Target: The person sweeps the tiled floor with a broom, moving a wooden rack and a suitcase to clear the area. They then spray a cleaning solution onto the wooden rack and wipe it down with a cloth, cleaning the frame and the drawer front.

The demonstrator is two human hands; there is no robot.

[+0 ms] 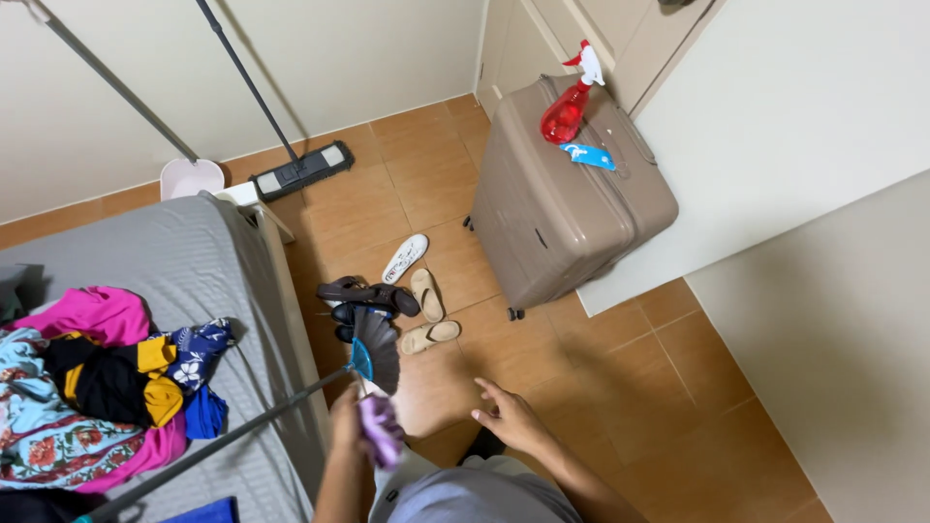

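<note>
- Left hand [351, 418] closed around a purple cloth [381, 431], beside the bed [208, 266].
- Right hand [511, 416] open, fingers spread, holding nothing, above the floor [601, 387].
- Broom [373, 353]: bristles near the left hand, over the sandals [387, 305].
- Suitcase [562, 208] stands by the wall, a red spray bottle [570, 102] on top.
</note>
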